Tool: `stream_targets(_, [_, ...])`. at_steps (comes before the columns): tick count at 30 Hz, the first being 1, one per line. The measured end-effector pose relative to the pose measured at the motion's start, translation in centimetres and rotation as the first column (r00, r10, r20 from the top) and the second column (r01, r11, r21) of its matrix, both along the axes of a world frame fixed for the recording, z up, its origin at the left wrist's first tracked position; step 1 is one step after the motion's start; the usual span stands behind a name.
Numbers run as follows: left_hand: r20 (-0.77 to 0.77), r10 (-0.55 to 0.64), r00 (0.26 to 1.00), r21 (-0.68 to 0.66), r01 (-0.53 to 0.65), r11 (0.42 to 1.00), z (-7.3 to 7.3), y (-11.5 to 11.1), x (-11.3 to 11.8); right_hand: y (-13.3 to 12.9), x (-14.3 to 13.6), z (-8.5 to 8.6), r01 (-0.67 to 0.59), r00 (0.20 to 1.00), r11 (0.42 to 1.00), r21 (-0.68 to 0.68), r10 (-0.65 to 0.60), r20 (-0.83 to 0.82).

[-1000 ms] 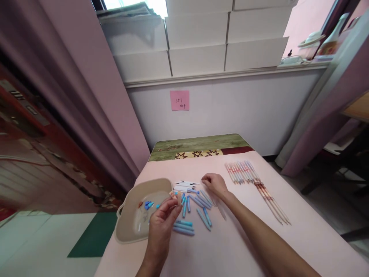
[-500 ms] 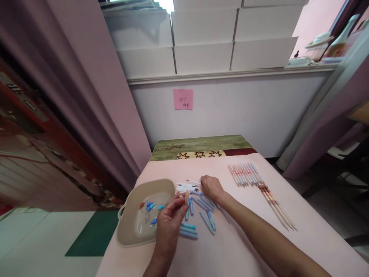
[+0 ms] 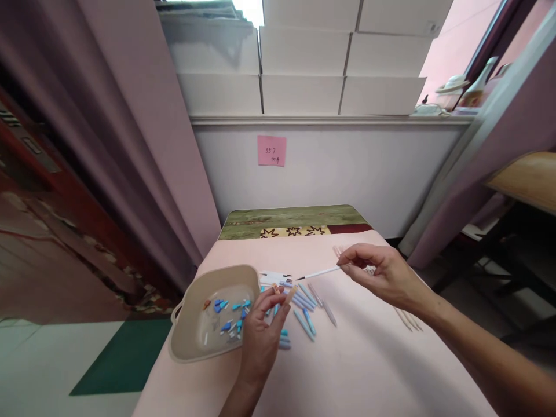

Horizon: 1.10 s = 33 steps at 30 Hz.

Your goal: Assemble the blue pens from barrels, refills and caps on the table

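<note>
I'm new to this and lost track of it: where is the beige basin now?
In the head view, the beige basin sits at the left side of the pink-covered table, beside the left hand.

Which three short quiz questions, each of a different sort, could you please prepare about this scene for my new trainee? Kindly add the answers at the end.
1. True or false: the left hand holds the white stick.

2. What colour is the note on the wall?
A) Green
B) Pink
C) Yellow

3. Complete the sentence: The small blue pieces lie inside the ______.

Key:
1. False; the right hand holds it.
2. B
3. basin
</note>
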<state>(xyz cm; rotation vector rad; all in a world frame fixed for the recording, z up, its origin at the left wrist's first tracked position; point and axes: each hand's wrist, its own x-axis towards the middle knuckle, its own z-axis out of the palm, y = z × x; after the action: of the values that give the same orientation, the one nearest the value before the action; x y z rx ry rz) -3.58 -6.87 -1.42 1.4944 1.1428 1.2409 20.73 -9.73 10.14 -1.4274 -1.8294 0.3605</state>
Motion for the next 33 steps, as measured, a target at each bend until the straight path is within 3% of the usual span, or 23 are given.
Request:
stream_targets(12, [-0.109, 0.0, 0.994, 0.112, 0.012, 0.994, 0.9, -1.6, 0.1, -2.0, -0.5, 0.9, -0.033, 0.988, 0.998, 0.061, 0.023, 0.15])
stream_targets(20, [-0.115, -0.044, 0.992, 0.134, 0.059, 0.989, 1.0, -1.9, 1.8, -1.0, -1.8, 3.0, -0.111, 0.966, 0.993, 0.027, 0.102, 0.24])
stream_targets(29, [-0.078, -0.083, 0.993, 0.1, 0.09, 0.991, 0.8, -1.9, 2.6, 1.7, -2.5, 2.8, -0.117, 0.993, 0.988, -0.1, 0.12, 0.022])
stream_targets(33, [-0.01, -0.119, 0.993, 0.017, 0.119, 0.993, 0.8, -1.9, 3.0, 2.4, -2.2, 2.6, -0.1, 0.994, 0.989, -0.11, 0.095, -0.047])
